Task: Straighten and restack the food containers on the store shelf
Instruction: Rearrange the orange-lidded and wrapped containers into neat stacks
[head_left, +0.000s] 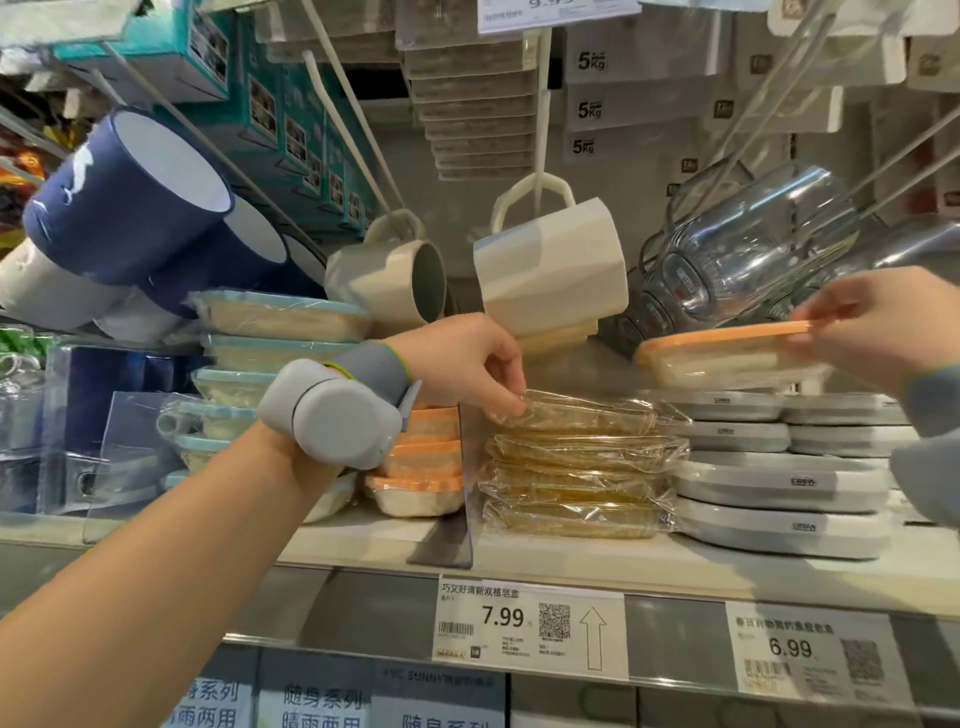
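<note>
Two hands are at work around the stack of clear-wrapped amber containers (579, 462) on the shelf (571, 558). The left hand (467, 364) rests on top of that stack, fingertips pressed on the wrapper of the uppermost pack, apparently steadying or squaring it. The right hand (878, 327) is above and to the right of the stack, pinching the rim of an orange-lidded container (727, 353) held in the air over the grey-lidded containers (779, 483). The restacking step seems to be under way. More orange-lidded containers (423, 467) sit just left of the stack, behind a clear divider (467, 493), so the next move likely calls for carrying the held one across to them, clear of the hanging white mug (550, 265).
</note>
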